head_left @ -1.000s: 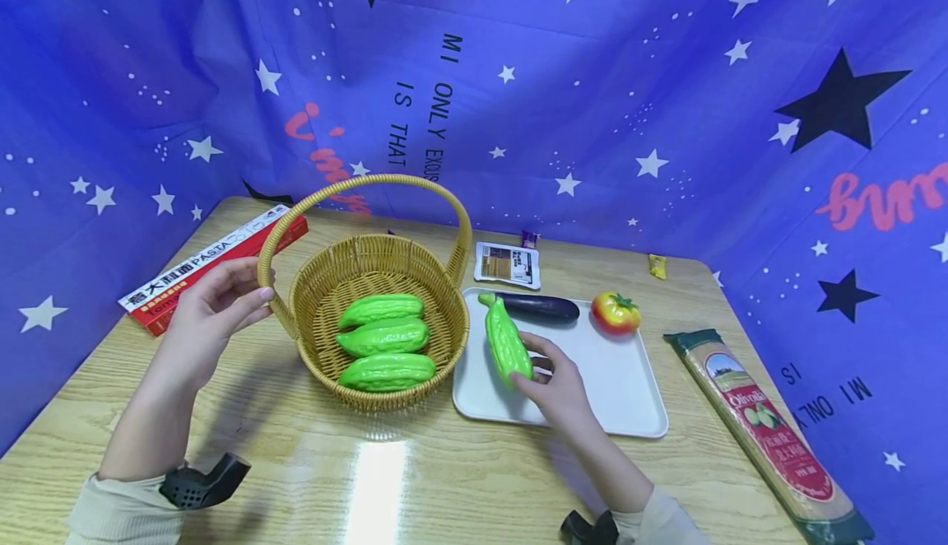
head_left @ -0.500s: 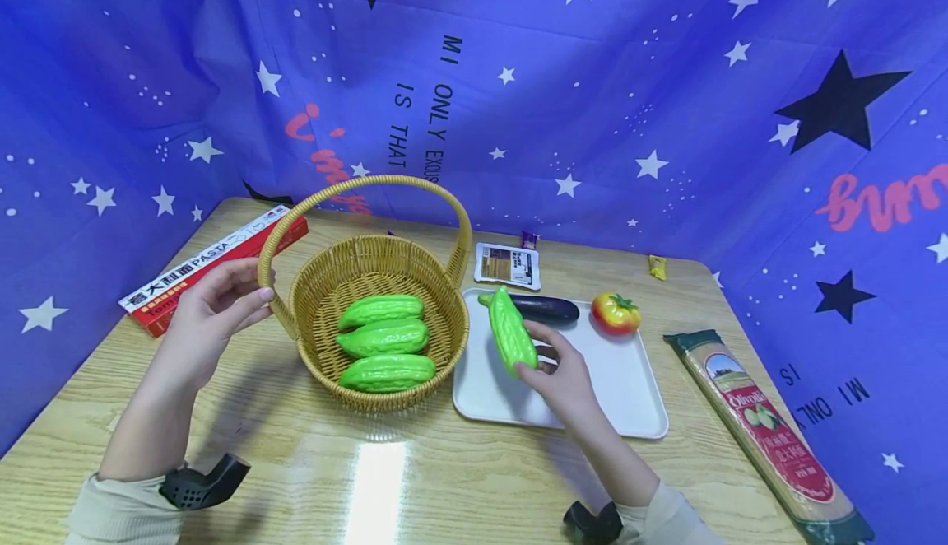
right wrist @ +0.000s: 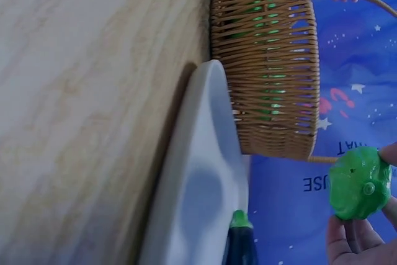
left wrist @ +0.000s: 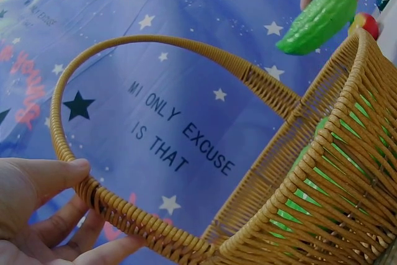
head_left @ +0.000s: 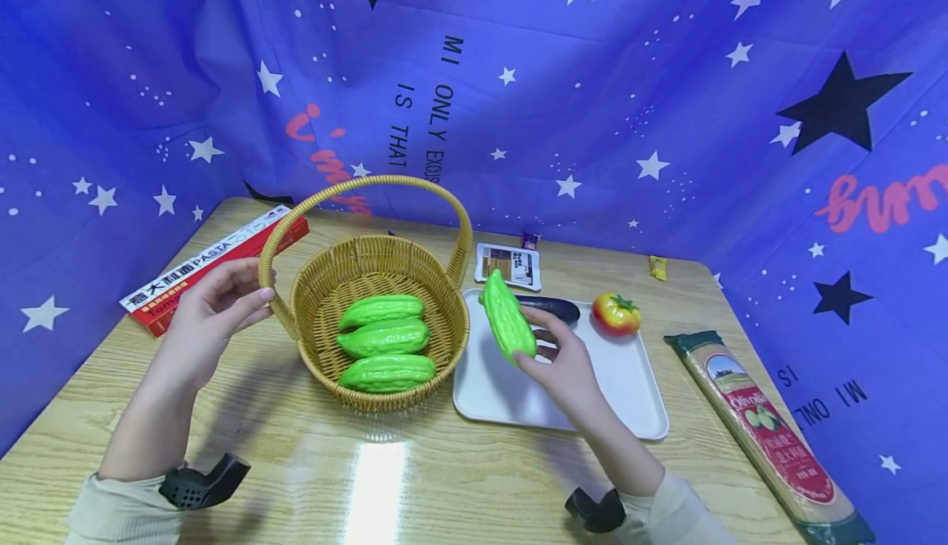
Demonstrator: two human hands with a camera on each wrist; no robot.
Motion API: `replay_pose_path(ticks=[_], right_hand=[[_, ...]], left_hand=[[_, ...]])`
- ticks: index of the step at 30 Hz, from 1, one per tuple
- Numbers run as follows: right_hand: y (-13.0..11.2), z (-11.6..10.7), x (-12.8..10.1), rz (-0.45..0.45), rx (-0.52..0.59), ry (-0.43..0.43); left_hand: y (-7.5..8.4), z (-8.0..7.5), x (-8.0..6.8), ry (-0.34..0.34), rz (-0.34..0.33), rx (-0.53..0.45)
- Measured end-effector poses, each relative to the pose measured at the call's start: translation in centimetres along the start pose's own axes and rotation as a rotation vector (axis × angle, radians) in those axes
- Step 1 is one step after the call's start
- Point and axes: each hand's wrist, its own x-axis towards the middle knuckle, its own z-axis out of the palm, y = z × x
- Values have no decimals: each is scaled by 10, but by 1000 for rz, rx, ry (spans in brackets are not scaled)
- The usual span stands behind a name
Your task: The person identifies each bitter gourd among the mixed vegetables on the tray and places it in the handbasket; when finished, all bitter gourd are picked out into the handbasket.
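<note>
A green bitter melon [head_left: 508, 316] is held above the white tray [head_left: 474, 401] by my right hand [head_left: 563, 368], thumb on one side and fingers on the other. In the right wrist view its blunt end [right wrist: 360, 184] faces the camera. My left hand [head_left: 218, 314] grips the left side of the wicker basket's handle [left wrist: 118, 215], its thumb laid on the wicker. Inside the wicker basket [head_left: 307, 298] lie three more bitter melons [head_left: 383, 336], side by side. Behind the held one, a dark eggplant [head_left: 551, 308] is partly hidden on the tray, with a red-yellow tomato [head_left: 615, 314] to its right.
A red pasta box [head_left: 215, 261] lies behind my left hand. At the right edge is a long pasta bag [head_left: 770, 434]. A white packet [head_left: 507, 265] and a small yellow wrapper [head_left: 657, 267] lie toward the back, before the blue star-printed cloth [head_left: 592, 117].
My right hand has lifted the bitter melon higher from the tray and moved slightly away from me. The left hand and the basket have stayed in place.
</note>
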Motion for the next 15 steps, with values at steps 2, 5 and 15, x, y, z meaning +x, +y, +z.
replay_pose_path(ticks=[2,5,15], right_hand=[[-4,0,1,-25,-5,-11],[-11,1,2,-57,-18,-27],[-29,8,15,-127,-41,-109]], left_hand=[[1,0,0,1,-4,6],[1,0,0,4,-11,17],[1,0,0,6,-28,20]])
